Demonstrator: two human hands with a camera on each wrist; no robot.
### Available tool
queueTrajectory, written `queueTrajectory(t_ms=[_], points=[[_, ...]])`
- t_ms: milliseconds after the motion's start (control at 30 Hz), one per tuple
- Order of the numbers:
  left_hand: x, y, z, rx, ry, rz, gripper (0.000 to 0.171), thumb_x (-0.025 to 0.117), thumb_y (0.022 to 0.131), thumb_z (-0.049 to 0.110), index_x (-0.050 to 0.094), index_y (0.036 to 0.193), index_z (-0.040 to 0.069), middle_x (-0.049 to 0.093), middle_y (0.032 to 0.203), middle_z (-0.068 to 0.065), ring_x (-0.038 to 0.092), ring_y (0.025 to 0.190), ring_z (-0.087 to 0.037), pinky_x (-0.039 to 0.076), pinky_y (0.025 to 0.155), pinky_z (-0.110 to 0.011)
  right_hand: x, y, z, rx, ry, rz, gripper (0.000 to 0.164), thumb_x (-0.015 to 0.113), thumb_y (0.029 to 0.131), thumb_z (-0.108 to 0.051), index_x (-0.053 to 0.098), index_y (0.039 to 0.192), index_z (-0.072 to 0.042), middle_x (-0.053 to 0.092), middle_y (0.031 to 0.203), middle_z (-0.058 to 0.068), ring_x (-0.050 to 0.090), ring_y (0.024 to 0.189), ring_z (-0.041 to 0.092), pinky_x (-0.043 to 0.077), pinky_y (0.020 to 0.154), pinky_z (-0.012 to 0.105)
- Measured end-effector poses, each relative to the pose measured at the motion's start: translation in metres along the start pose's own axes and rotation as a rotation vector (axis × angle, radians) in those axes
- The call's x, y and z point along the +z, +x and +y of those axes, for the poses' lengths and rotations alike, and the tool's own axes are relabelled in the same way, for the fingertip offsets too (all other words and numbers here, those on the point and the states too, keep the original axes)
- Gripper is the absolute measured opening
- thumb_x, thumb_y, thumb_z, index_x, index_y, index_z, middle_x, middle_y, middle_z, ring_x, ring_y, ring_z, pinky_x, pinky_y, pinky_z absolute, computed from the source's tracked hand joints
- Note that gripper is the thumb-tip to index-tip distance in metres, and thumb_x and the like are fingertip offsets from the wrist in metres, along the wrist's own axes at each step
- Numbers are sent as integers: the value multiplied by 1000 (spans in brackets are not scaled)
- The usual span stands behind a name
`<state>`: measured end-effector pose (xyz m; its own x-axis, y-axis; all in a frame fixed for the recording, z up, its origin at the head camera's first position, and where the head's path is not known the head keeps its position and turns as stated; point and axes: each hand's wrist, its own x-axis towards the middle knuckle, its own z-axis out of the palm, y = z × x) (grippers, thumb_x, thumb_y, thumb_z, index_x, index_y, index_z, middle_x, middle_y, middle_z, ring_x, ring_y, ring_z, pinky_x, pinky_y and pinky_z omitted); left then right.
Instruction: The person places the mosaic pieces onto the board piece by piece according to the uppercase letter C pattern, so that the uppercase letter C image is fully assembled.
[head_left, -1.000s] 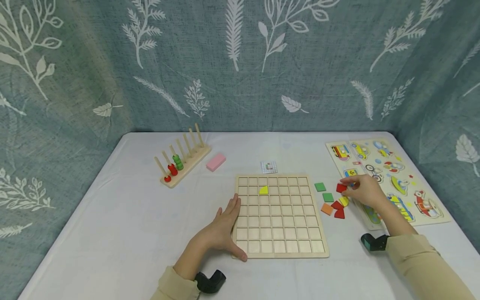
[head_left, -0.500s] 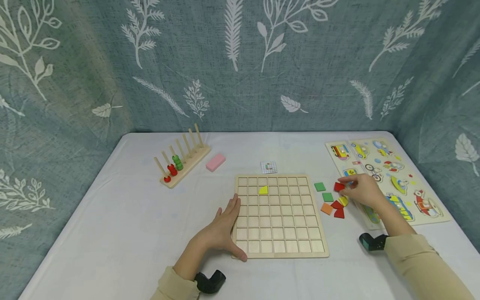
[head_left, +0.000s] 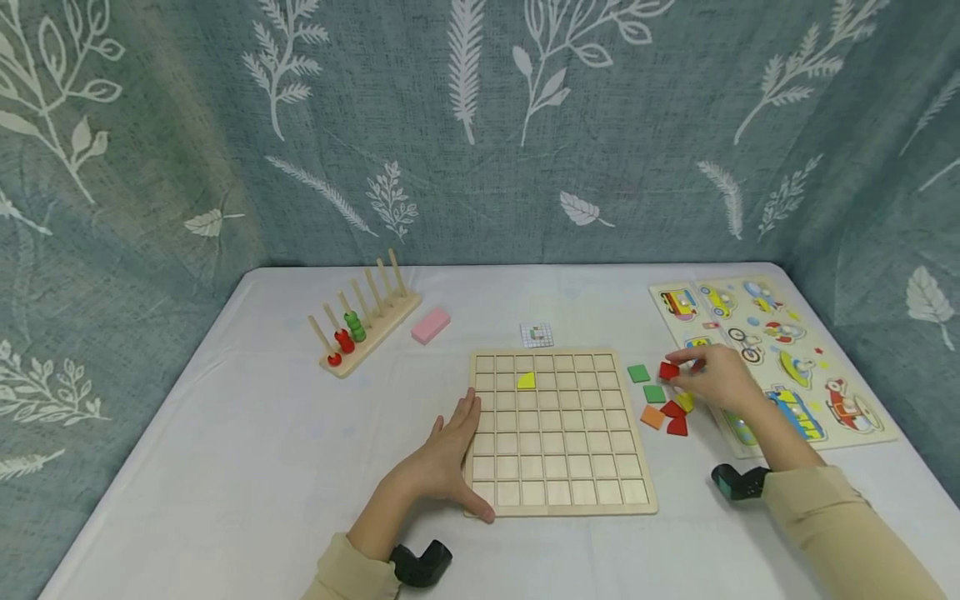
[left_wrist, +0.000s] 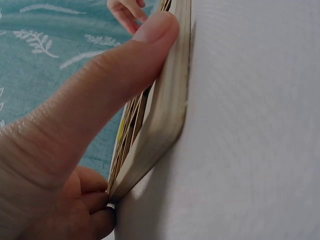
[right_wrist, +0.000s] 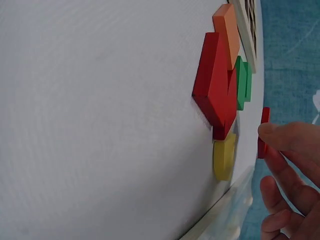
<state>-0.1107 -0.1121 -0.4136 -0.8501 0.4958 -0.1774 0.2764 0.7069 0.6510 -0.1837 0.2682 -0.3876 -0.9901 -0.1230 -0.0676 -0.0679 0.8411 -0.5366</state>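
My left hand lies spread along the left side of a wooden grid board, thumb at its near-left corner. In the left wrist view the thumb stretches over the board's frame. A yellow quarter-round tile sits in one cell of the grid. My right hand pinches a red tile between thumb and fingertips, right of the board. The right wrist view shows this tile edge-on, above the loose pieces. Close by lie a yellow tile and red tiles.
Green tiles and an orange tile lie beside the board. Picture puzzle boards cover the right side. Behind the grid is a small pattern card. A pink block and a peg stand are at back left.
My right hand has moved slightly left with the red tile, toward the green tiles and the grid board. My left hand stays in place.
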Motion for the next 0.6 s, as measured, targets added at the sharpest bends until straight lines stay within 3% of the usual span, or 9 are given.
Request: queueTrajectory(t_ms=[600], points=[[0, 0, -1, -4, -3, -2, 141, 92, 41, 37, 6, 143, -7, -5, 151, -17, 0, 139, -29, 5, 108, -52, 7, 4, -15, -83, 7, 6, 31, 70, 77, -10, 66, 107, 1, 63, 101, 17, 49, 82, 26, 40, 56, 28]])
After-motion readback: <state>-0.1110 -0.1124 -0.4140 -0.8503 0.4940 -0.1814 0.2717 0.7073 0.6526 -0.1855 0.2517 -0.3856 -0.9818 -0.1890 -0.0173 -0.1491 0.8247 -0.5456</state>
